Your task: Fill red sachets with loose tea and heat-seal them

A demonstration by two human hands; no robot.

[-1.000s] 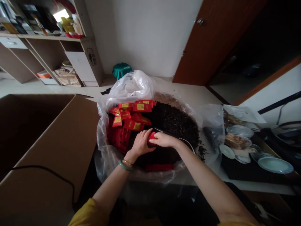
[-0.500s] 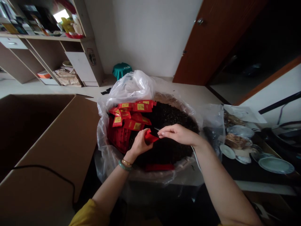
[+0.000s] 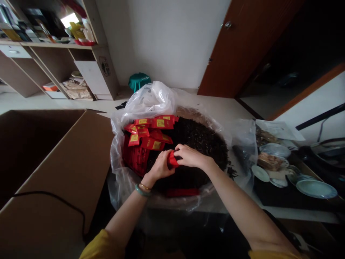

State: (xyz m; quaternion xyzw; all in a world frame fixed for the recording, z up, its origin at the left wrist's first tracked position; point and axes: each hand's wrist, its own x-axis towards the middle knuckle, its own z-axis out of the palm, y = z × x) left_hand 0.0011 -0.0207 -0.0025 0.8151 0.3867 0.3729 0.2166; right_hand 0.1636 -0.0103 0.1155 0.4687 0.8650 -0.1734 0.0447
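Observation:
My left hand (image 3: pixel 160 167) and my right hand (image 3: pixel 189 155) meet over a big round basket (image 3: pixel 188 196) lined with clear plastic and filled with dark loose tea leaves (image 3: pixel 201 138). Both hands pinch one small red packet (image 3: pixel 172 159) between them, fingers closed on it. A heap of red packets with yellow labels (image 3: pixel 151 132) lies at the basket's left side, just beyond my left hand. A green bangle sits on my left wrist.
A large open cardboard box (image 3: pixel 54 158) stands at the left with a black cable across it. Plates and dishes (image 3: pixel 291 169) crowd the dark tray at the right. Shelves (image 3: pixel 54 50), a green stool (image 3: pixel 139 80) and a brown door (image 3: pixel 242 46) are behind.
My right hand had lifted away to the right of the red packet half a second ago; it has come back and closed on the packet beside my left hand.

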